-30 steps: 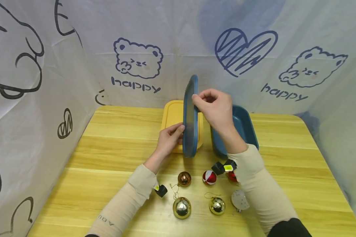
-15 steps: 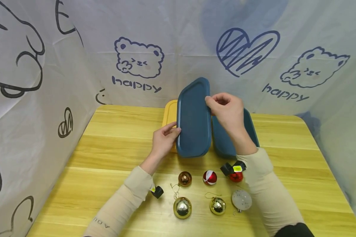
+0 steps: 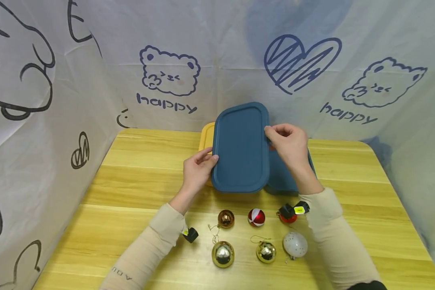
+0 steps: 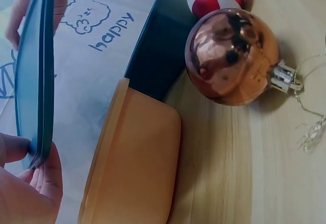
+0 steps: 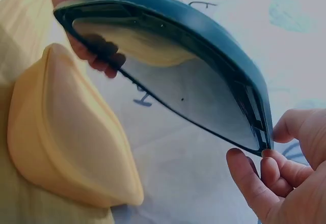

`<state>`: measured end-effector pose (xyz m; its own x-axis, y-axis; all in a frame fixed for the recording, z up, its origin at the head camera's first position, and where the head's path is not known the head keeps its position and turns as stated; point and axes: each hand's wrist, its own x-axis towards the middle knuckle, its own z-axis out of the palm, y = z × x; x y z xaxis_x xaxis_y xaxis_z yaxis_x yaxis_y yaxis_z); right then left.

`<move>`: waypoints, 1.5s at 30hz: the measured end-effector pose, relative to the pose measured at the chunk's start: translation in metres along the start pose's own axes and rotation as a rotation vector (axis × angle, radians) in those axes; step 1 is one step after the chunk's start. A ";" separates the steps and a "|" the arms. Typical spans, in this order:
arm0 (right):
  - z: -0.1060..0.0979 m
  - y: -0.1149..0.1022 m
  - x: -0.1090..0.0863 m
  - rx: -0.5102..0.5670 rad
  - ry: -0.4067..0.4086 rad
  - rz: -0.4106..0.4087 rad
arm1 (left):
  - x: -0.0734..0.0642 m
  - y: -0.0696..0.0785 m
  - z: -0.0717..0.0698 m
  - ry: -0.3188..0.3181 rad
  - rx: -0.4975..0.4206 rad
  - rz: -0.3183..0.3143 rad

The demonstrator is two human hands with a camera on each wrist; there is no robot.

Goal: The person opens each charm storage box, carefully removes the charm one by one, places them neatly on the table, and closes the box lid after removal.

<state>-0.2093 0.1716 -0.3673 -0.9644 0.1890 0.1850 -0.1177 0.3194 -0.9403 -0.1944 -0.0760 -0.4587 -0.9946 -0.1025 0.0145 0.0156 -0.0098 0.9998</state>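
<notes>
A blue box lid (image 3: 241,149) is held up above the table, its flat face turned toward the head camera. My left hand (image 3: 197,169) pinches its left edge, thumb in front. At the opposite edge my right hand (image 3: 290,147) pinches the lid between thumb and fingers. The right wrist view shows the lid's shiny underside (image 5: 168,81) and its rim. Partly hidden behind the lid stands a yellow box (image 4: 137,158) with its own lid on. Below my right hand is a lidless blue box (image 3: 282,175), partly covered by the hand and the lid.
In front of the boxes lie several ornament balls: a copper one (image 3: 226,218), a red-and-white one (image 3: 256,217), a red one (image 3: 288,218), two gold ones, including a larger plain ball (image 3: 222,254), and a white speckled one (image 3: 295,245). A cloth wall with drawings (image 3: 170,74) borders the table's back.
From nearly edge-on, the blue lid has turned to show its broad face. My right hand has moved right and slightly down with its edge; my left has shifted a little left.
</notes>
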 end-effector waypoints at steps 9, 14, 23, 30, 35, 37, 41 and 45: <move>-0.007 0.020 0.001 -0.044 0.004 0.035 | 0.000 0.000 0.002 0.002 -0.020 0.031; -0.008 0.036 0.003 -0.107 -0.010 0.062 | 0.001 0.000 0.003 0.004 -0.025 0.048; -0.006 0.059 0.006 -0.192 -0.023 0.071 | 0.000 0.001 0.005 0.008 -0.017 0.040; -0.005 0.066 0.007 -0.224 -0.022 0.093 | 0.001 -0.002 0.007 -0.008 -0.008 0.041; -0.005 0.069 0.006 -0.261 -0.025 0.079 | 0.002 -0.006 0.010 -0.025 0.011 0.037; -0.008 0.070 0.007 -0.280 -0.025 0.074 | 0.004 -0.008 0.012 -0.049 0.031 0.043; -0.015 0.076 0.008 -0.320 -0.034 0.087 | 0.006 -0.011 0.018 -0.106 0.093 0.054; -0.023 0.082 0.012 -0.341 -0.049 0.116 | 0.009 -0.013 0.025 -0.147 0.159 0.068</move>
<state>-0.2251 0.2211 -0.4358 -0.9780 0.1998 0.0609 0.0707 0.5912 -0.8034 -0.2064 -0.0518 -0.4708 -0.9962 0.0488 0.0721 0.0787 0.1504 0.9855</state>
